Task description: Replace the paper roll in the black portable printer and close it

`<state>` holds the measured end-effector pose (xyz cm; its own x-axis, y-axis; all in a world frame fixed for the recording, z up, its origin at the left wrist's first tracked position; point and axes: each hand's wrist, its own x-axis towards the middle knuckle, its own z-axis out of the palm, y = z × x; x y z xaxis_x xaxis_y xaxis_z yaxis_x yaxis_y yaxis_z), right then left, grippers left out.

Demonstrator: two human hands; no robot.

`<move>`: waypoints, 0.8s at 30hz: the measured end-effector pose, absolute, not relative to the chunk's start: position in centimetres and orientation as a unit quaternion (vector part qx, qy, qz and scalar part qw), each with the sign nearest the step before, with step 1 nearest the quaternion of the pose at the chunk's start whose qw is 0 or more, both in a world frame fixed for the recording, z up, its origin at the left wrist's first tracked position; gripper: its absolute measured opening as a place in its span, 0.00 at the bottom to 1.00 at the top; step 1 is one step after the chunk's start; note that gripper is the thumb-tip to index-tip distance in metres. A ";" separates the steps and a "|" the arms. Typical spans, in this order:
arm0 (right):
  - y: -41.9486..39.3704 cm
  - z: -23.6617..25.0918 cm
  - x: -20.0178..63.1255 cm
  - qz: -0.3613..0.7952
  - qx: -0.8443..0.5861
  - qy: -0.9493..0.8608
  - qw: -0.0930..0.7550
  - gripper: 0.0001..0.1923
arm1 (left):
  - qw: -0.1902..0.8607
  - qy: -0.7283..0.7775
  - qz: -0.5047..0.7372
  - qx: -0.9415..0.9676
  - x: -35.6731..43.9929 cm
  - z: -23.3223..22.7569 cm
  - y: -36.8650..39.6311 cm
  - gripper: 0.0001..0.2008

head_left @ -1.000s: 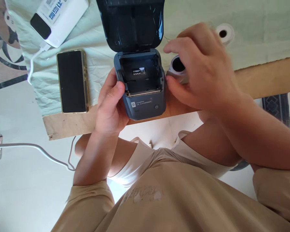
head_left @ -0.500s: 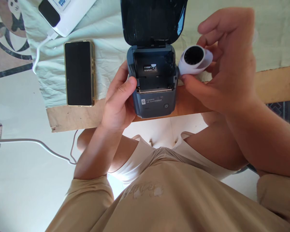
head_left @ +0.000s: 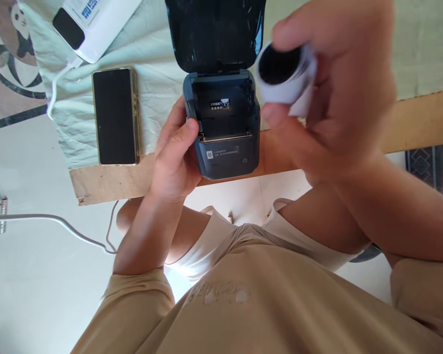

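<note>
A dark blue label printer [head_left: 225, 157] has its black lid [head_left: 216, 37] swung up, baring the hollow bay with a small printed sticker inside. My left hand [head_left: 177, 152] grips the printer's left side, thumb on its upper edge. In my right hand [head_left: 339, 98], somewhat blurred, is a white label roll [head_left: 282, 92] with a black core, pinched between thumb and fingers. The roll is beside the printer's upper right, its core end facing up toward me. A loose end of the label strip hangs on the roll's right, partly hidden by the fingers.
Left of the printer lies a phone [head_left: 116, 115] with a dark screen. Behind it is a white device [head_left: 99, 24] with a plugged-in white cable [head_left: 54, 91]. A pale green cloth [head_left: 424, 49] covers the table, leaving its wooden front edge [head_left: 107, 184] bare.
My right hand has lifted the label roll up and turned it, so it appears larger and closer. The printer, still in my left hand, appears slightly further left.
</note>
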<state>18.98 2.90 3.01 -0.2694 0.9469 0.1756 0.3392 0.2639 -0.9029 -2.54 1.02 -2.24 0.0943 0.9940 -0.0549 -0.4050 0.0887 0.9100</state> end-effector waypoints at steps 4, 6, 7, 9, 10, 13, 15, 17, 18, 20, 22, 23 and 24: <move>3.4 2.0 17.3 0.124 -0.388 -0.838 0.364 0.15 | 0.619 0.362 0.559 0.417 -2.9 -3.2 1.1 0.19; 3.8 1.6 16.3 0.086 -0.387 -0.842 0.365 0.10 | 0.615 0.352 0.566 0.421 -3.1 -3.7 1.1 0.20; 4.0 1.6 15.9 0.073 -0.386 -0.846 0.360 0.09 | 0.616 0.351 0.568 0.417 -3.2 -3.9 1.1 0.21; 4.3 1.8 15.3 0.049 -0.392 -0.855 0.337 0.10 | 0.620 0.361 0.568 0.403 -3.1 -3.9 1.1 0.20; 4.5 2.0 15.2 0.038 -0.394 -0.858 0.327 0.10 | 0.622 0.366 0.565 0.399 -3.1 -3.8 1.0 0.19; 5.0 2.3 15.4 0.047 -0.390 -0.870 0.297 0.08 | 0.628 0.366 0.569 0.386 -2.8 -3.1 0.7 0.16; 5.2 2.3 15.7 0.052 -0.381 -0.873 0.300 0.08 | 0.643 0.354 0.561 0.381 -2.7 -2.9 0.5 0.15; 5.3 2.0 15.9 0.048 -0.379 -0.875 0.296 0.10 | 0.657 0.350 0.554 0.373 -2.7 -3.1 0.6 0.15; 5.3 1.8 16.0 0.045 -0.374 -0.875 0.303 0.10 | 0.658 0.349 0.555 0.371 -2.7 -3.2 0.6 0.16; 5.3 1.3 16.0 0.047 -0.341 -0.875 0.340 0.09 | 0.643 0.356 0.566 0.374 -2.7 -3.6 0.7 0.18; 5.2 0.9 15.9 0.045 -0.308 -0.863 0.397 0.07 | 0.629 0.368 0.568 0.381 -2.7 -3.7 0.8 0.20; 5.1 0.7 15.8 0.040 -0.301 -0.854 0.423 0.06 | 0.629 0.372 0.564 0.386 -2.6 -3.6 0.8 0.20; 5.0 0.6 15.7 0.035 -0.300 -0.847 0.437 0.06 | 0.631 0.370 0.559 0.390 -2.6 -3.3 0.7 0.20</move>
<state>15.72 4.96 0.61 -0.4379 0.5388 0.7197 0.4780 0.8175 -0.3212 -2.61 0.69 -3.34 0.1005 0.9945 -0.0306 -0.4163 0.0700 0.9065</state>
